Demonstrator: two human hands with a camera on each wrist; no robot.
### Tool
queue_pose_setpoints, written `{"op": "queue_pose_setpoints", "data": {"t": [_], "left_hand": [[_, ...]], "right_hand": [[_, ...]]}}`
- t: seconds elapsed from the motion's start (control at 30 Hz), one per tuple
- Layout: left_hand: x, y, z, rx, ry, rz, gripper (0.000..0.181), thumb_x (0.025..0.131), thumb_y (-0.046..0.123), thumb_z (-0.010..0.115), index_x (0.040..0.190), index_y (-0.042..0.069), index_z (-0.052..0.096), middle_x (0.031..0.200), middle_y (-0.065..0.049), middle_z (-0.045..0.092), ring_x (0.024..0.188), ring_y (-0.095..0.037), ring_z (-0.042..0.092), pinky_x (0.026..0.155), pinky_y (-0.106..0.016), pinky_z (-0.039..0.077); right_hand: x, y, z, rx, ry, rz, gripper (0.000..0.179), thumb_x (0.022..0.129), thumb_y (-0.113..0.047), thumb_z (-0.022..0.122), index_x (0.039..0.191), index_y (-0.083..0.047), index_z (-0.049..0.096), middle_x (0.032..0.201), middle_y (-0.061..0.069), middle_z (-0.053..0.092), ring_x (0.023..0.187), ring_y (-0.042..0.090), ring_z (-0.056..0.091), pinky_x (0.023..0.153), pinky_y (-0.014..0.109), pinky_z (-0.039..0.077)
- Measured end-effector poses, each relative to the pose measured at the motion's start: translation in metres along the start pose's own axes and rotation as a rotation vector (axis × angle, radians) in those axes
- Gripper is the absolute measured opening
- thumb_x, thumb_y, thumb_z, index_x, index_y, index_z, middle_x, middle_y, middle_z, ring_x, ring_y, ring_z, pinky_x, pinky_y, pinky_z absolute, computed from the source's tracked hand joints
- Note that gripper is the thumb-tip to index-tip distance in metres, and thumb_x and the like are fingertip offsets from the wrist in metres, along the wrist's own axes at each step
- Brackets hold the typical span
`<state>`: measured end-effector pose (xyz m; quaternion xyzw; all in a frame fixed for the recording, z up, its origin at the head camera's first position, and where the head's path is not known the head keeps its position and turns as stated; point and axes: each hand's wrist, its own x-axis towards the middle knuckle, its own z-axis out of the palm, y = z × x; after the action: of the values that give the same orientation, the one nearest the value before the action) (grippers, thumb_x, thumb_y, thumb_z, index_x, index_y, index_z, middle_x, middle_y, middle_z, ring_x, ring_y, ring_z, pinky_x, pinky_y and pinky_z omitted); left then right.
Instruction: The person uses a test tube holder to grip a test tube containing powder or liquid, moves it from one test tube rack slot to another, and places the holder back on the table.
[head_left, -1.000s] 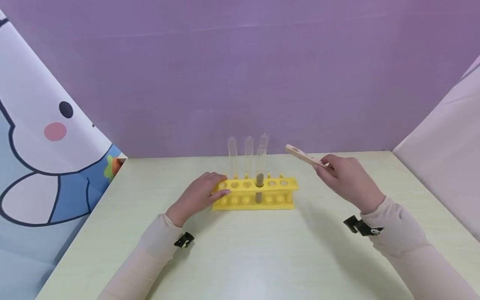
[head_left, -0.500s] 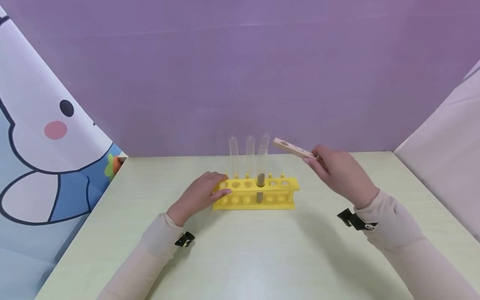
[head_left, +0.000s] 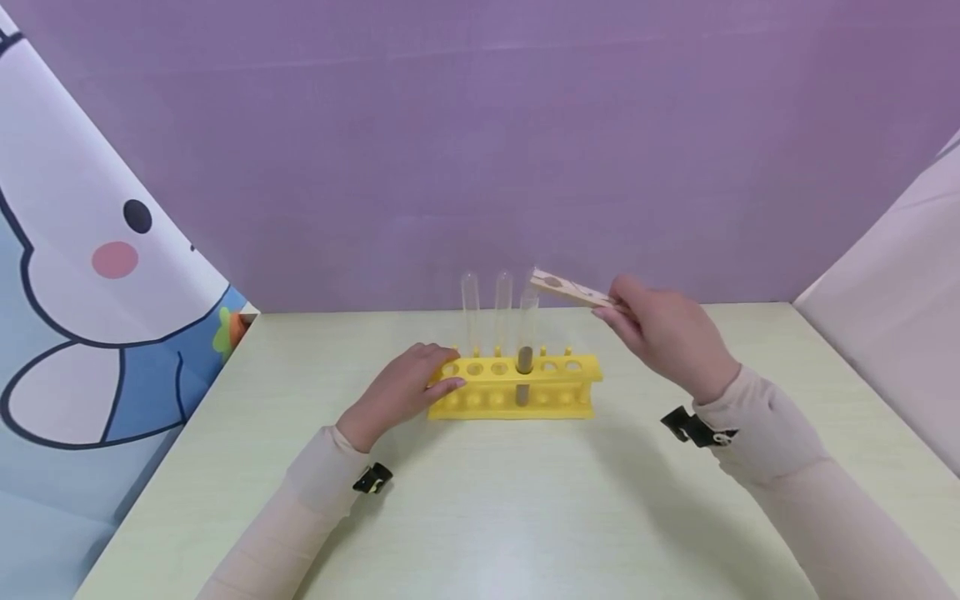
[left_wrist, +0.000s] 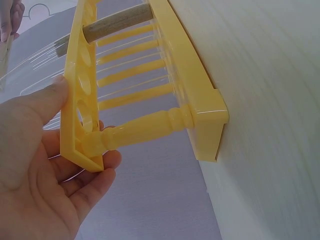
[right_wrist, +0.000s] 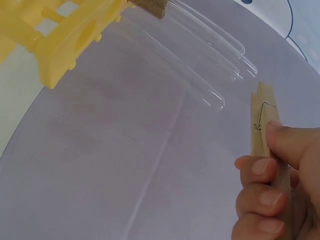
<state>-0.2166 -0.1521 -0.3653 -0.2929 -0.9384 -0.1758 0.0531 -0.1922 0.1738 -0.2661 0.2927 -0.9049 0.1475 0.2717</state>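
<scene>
A yellow test tube rack (head_left: 480,412) stands on the table. My left hand (head_left: 408,383) grips the left end of its top plate, thumb in front and fingers around the end post in the left wrist view. One clear test tube with a brown fill (head_left: 525,361) stands in a hole of the rack. Behind it, clear tubes (head_left: 470,300) sit upside down on the back pegs. My right hand (head_left: 667,333) holds a wooden test tube clamp (head_left: 573,290) with a wire spring. Its tip overlaps the tube tops in the head view; the right wrist view shows it just beyond the rounded ends.
The pale wooden table (head_left: 480,508) extends in front of the rack and to both sides. A purple backdrop (head_left: 480,167) rises behind it. Cartoon-printed cloth (head_left: 67,275) hangs at the left and pale cloth (head_left: 900,275) at the right.
My right hand has moved left and slightly up, bringing the wooden clamp from the right side to the tops of the tubes. My left hand has stayed on the rack.
</scene>
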Motion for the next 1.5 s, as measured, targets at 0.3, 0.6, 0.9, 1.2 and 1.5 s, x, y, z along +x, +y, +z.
{"op": "queue_pose_setpoints", "data": {"t": [0.3, 0.6, 0.9, 1.2, 1.5], "left_hand": [[0.001, -0.001, 0.000, 0.003, 0.002, 0.005, 0.046, 0.092, 0.032, 0.061, 0.126, 0.002, 0.056, 0.119, -0.012, 0.062, 0.111, -0.029, 0.055, 0.096, -0.043, 0.045], [0.000, -0.001, 0.001, -0.004, -0.005, -0.007, 0.045, 0.092, 0.032, 0.061, 0.127, 0.003, 0.056, 0.120, -0.011, 0.062, 0.111, -0.028, 0.055, 0.096, -0.042, 0.046], [0.000, -0.001, 0.000, -0.008, -0.013, -0.020, 0.046, 0.092, 0.032, 0.061, 0.127, 0.004, 0.056, 0.121, -0.010, 0.061, 0.112, -0.027, 0.055, 0.097, -0.043, 0.045], [-0.001, 0.000, -0.001, -0.003, -0.008, -0.009, 0.045, 0.093, 0.033, 0.061, 0.127, 0.004, 0.056, 0.120, -0.010, 0.062, 0.110, -0.027, 0.056, 0.096, -0.042, 0.046], [-0.002, 0.002, -0.003, -0.008, -0.002, -0.003, 0.046, 0.092, 0.032, 0.061, 0.127, 0.003, 0.056, 0.120, -0.011, 0.062, 0.110, -0.027, 0.055, 0.095, -0.042, 0.046]], "right_hand": [[0.005, -0.004, 0.004, -0.005, 0.035, -0.028, 0.024, 0.089, -0.018, 0.066, 0.076, -0.012, 0.047, 0.053, -0.006, 0.027, 0.045, 0.006, 0.022, 0.041, 0.023, 0.020], [0.008, -0.010, 0.005, -0.002, 0.035, -0.036, 0.024, 0.088, -0.018, 0.067, 0.073, -0.011, 0.049, 0.051, -0.006, 0.030, 0.043, 0.006, 0.023, 0.040, 0.023, 0.020], [0.009, -0.016, 0.002, -0.031, 0.040, -0.103, 0.022, 0.086, -0.016, 0.068, 0.074, -0.013, 0.051, 0.051, -0.008, 0.032, 0.044, 0.005, 0.024, 0.040, 0.022, 0.020], [0.010, -0.018, 0.001, -0.023, 0.028, -0.085, 0.025, 0.085, -0.015, 0.069, 0.070, -0.013, 0.049, 0.051, -0.007, 0.032, 0.043, 0.006, 0.025, 0.040, 0.023, 0.020], [0.011, -0.015, 0.005, -0.011, 0.025, -0.089, 0.029, 0.084, -0.015, 0.070, 0.067, -0.014, 0.046, 0.050, -0.008, 0.028, 0.043, 0.006, 0.024, 0.040, 0.023, 0.019]]}}
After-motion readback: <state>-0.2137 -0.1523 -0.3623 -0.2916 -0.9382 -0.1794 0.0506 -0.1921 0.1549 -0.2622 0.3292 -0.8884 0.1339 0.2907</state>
